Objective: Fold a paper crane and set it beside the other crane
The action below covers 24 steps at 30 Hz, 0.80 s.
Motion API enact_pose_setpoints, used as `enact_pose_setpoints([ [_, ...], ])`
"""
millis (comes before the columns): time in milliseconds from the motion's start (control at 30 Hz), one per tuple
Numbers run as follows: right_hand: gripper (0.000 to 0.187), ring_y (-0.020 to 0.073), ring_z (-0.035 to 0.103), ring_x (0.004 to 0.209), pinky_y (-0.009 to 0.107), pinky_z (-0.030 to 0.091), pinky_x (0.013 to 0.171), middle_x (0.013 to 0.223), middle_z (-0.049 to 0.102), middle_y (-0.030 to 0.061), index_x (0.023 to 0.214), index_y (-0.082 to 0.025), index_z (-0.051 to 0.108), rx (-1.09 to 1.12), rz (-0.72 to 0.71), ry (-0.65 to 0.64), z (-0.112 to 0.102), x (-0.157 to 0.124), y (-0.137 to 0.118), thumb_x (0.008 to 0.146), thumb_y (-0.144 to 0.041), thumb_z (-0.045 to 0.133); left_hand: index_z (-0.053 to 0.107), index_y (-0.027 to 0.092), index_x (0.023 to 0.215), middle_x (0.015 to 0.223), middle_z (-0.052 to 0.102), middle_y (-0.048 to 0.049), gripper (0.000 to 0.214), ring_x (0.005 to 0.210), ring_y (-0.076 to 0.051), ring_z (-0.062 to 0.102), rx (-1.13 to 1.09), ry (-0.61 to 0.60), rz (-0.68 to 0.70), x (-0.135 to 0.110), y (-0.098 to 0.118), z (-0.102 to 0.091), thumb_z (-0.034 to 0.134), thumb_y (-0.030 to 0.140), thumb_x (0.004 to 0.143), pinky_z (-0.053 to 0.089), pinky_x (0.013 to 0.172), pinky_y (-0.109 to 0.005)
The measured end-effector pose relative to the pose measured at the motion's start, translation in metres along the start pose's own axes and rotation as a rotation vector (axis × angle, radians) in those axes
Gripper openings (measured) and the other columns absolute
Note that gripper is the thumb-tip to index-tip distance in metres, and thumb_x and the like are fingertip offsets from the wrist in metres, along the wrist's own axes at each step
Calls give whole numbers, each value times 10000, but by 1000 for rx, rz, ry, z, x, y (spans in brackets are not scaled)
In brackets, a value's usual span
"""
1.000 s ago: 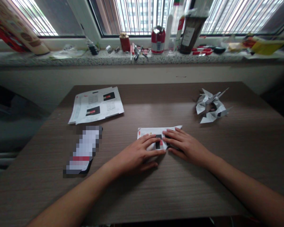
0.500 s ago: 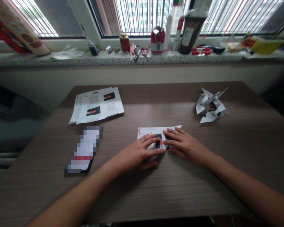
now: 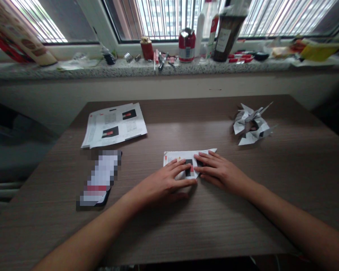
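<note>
A folded sheet of printed paper (image 3: 189,170) lies flat on the wooden table, its upper right corner drawn out to a point. My left hand (image 3: 169,178) rests over its left and lower part, fingers stretched out and pointing right. Across the paper's right end lies my right hand (image 3: 222,169), palm down, with the fingers spread and pointing left. The fingertips of both hands come close together around a dark printed picture. Neither hand grips the paper, and parts of it are hidden beneath the fingers.
Left of my hands lies a phone (image 3: 100,178) with a blurred screen. Behind it is a stack of printed sheets (image 3: 115,126). A folded paper shape (image 3: 252,124) with pointed flaps stands at the back right. The windowsill (image 3: 147,69) holds a red can (image 3: 187,45), bottles and small items.
Both hands stay in nearly the same place on the folded paper. The whole view has shifted very slightly.
</note>
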State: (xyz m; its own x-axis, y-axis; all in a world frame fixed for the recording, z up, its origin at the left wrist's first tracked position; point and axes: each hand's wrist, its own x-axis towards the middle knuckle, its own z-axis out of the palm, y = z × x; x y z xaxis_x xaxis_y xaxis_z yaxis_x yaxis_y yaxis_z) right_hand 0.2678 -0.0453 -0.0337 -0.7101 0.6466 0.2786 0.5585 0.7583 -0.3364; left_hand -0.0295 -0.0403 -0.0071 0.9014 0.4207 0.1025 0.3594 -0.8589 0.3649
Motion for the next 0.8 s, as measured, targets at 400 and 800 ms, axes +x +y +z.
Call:
enact_pose_setpoints([
  [400,388,261,432,1500,566,374,1233,1599,495,58,1414,-322,633,-23,13,0,4,-2,2,1030,-267,617,544,305,1501,1634,415,-107,546,1529,-363,335,-25,14,-10,-1,-1,2,708,363,983,355,1227,-594],
  [800,338,262,479,1469,569,376,1220,1553,552,89,1366,-289,667,-46,-6,8,1,1,1,1034,-280,604,528,313,1506,1640,424,-77,524,1514,-306,370,-2,2,-17,-1,-2,-4,659,415,1009,327,1240,-543],
])
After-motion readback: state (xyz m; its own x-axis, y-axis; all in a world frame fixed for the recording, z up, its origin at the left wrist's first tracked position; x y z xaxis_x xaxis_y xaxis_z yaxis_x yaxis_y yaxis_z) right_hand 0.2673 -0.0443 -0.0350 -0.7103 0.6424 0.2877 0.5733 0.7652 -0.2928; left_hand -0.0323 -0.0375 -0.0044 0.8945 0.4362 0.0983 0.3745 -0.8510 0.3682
